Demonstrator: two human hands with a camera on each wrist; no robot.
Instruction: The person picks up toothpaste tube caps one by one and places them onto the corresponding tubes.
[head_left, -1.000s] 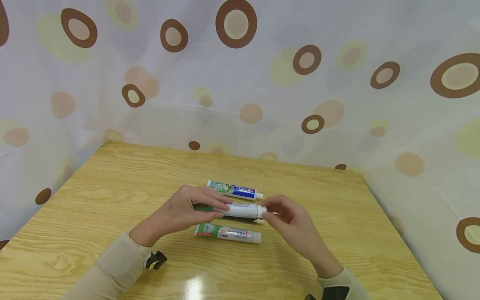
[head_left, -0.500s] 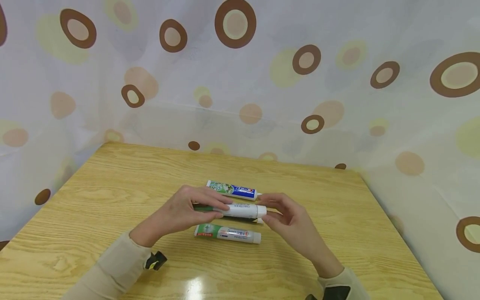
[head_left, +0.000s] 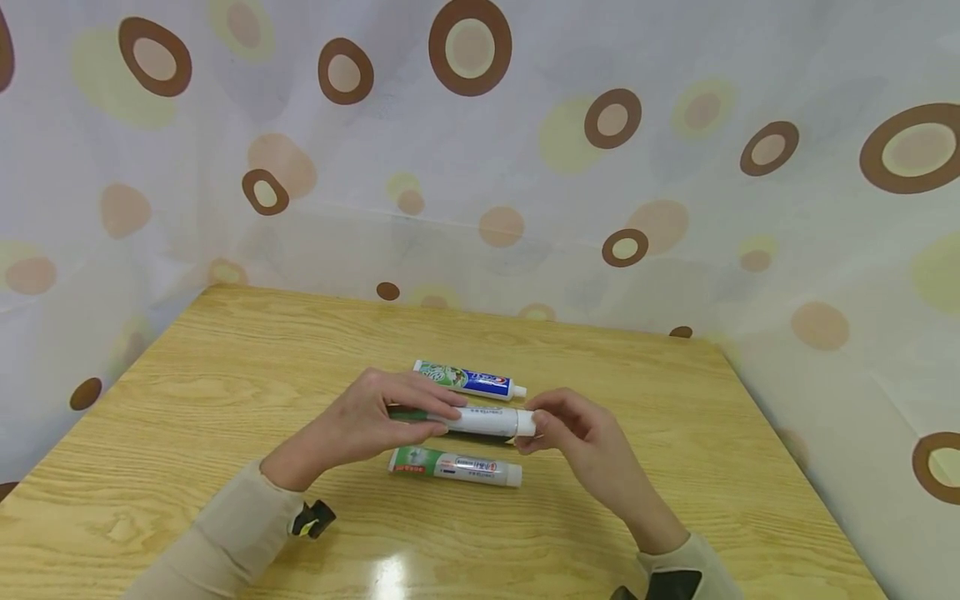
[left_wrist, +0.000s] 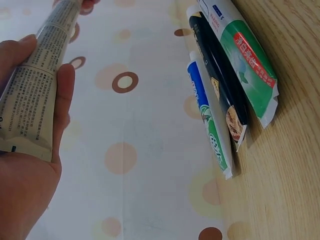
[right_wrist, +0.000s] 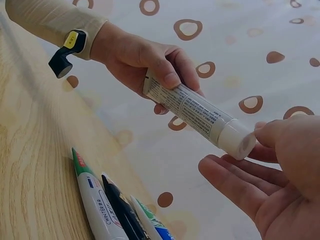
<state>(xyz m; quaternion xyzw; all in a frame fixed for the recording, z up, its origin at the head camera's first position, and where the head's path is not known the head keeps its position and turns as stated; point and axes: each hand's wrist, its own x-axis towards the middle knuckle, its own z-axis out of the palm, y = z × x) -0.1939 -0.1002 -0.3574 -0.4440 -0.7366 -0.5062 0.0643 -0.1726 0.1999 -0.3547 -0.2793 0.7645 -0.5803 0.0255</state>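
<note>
My left hand grips a white toothpaste tube by its body, thumb on one side and fingers on the other. The tube is held above the table, its printed back visible in the left wrist view. At its right end is a white cap, pinched between the thumb and index finger of my right hand. The other right fingers extend below the cap in the right wrist view. Under the held tube, a black toothpaste tube is mostly hidden in the head view.
On the wooden table lie a blue and green toothpaste tube farther back and a green and white one nearer me, caps to the right. A patterned sheet surrounds the table's back and sides.
My right thumb and fingers have shifted round the cap, the thumb now higher and a finger showing underneath. The left hand and its tube have stayed almost still.
</note>
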